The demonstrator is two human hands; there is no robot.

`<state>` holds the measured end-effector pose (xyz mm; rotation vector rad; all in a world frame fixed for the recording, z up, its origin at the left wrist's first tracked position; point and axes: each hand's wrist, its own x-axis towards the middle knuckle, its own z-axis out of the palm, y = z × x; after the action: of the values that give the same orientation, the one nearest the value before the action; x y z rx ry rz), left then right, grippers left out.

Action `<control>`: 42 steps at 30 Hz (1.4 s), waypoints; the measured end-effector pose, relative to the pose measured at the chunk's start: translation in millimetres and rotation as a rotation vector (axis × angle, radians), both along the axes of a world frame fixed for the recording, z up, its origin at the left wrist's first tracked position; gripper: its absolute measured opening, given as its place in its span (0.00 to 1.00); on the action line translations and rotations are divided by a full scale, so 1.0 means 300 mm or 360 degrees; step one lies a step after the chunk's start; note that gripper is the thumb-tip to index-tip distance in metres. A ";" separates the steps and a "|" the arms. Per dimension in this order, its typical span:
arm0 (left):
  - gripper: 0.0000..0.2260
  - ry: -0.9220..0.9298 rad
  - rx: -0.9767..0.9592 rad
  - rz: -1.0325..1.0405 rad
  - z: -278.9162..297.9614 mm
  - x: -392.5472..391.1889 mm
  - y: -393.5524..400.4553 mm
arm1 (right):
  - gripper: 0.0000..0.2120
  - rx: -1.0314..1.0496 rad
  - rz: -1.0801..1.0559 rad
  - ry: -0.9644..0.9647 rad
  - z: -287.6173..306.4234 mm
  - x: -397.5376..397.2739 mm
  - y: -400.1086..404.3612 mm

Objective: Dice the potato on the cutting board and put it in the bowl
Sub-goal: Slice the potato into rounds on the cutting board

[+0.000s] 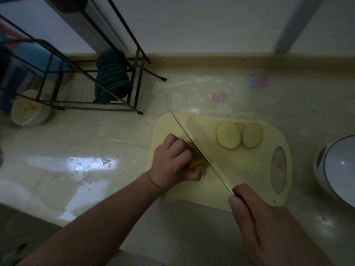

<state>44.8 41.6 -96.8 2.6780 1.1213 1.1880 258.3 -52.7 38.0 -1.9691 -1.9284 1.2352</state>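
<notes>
A dark wire rack (99,73) stands on the wet counter (57,169) — a striped cloth (112,77) hangs inside it, a small tub (28,109) of pale food at its left foot.

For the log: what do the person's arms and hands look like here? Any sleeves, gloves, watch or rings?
Both are bare. The left hand and its forearm show no sleeve, glove, watch or bracelet up to the frame edge. The right hand is ungloved too, with no ring visible; its wrist is cut off, so a watch cannot be ruled out.
</notes>
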 end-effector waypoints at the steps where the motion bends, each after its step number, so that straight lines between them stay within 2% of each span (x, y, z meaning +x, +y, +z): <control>1: 0.13 -0.0007 -0.0007 -0.0001 0.000 0.001 0.001 | 0.40 -0.0025 0.0017 -0.0059 0.002 0.004 -0.016; 4: 0.12 -0.0003 -0.0014 -0.0024 -0.002 -0.002 0.003 | 0.40 -0.0002 -0.0043 -0.0055 -0.008 0.006 -0.041; 6: 0.12 0.0006 -0.0022 -0.0030 -0.004 -0.004 0.008 | 0.39 -0.0056 0.0050 -0.0083 -0.028 -0.009 -0.031; 10: 0.14 0.0027 -0.0026 -0.0039 -0.001 -0.006 0.010 | 0.27 -0.0160 0.0041 0.0067 -0.067 -0.036 0.013; 12: 0.15 0.0027 -0.0052 -0.0019 0.003 -0.008 0.008 | 0.31 -0.0180 0.0059 0.0077 -0.073 -0.031 -0.001; 14: 0.15 0.0014 -0.0066 0.0002 0.003 -0.004 0.004 | 0.44 -0.0248 0.0042 -0.0020 -0.069 -0.009 -0.038; 15: 0.15 0.0005 -0.0066 0.0005 0.002 -0.002 0.002 | 0.46 -0.0288 0.0017 -0.0078 -0.069 -0.001 -0.055; 17: 0.16 -0.0017 -0.0063 0.0001 -0.001 -0.001 0.000 | 0.42 -0.0331 -0.0005 -0.0107 -0.072 0.007 -0.073; 20: 0.15 -0.0038 -0.0076 0.0010 -0.004 0.001 -0.001 | 0.43 -0.0257 0.0027 -0.0026 -0.096 -0.002 -0.049; 23: 0.16 -0.0040 -0.0085 0.0005 -0.007 0.001 -0.002 | 0.29 -0.0125 -0.0049 0.0121 -0.140 -0.030 -0.015; 28: 0.15 -0.0065 -0.0112 0.0020 -0.001 0.000 -0.004 | 0.22 0.0021 -0.0086 0.0306 -0.173 0.006 0.000; 29: 0.14 -0.0070 -0.0116 0.0020 -0.001 0.001 -0.004 | 0.20 -0.0038 -0.0123 0.0404 -0.180 0.030 0.013; 31: 0.14 -0.0070 -0.0108 0.0023 0.000 0.003 -0.007 | 0.24 -0.0194 -0.0307 0.0634 -0.180 0.072 0.048; 33: 0.14 -0.0059 -0.0101 0.0025 0.003 0.004 -0.009 | 0.25 -0.0527 -0.0532 0.0849 -0.175 0.113 0.066; 35: 0.13 -0.0049 -0.0109 0.0029 0.004 0.003 -0.011 | 0.27 -0.0765 -0.0602 0.1003 -0.192 0.140 0.065; 42: 0.12 -0.0015 -0.0131 0.0040 0.020 0.005 -0.014 | 0.37 -0.1100 -0.0795 0.1255 -0.166 0.182 0.043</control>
<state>46.2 37.5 -90.9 2.6029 1.1789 1.1300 312.8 -39.7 -11.9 -1.5953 -0.6342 2.2068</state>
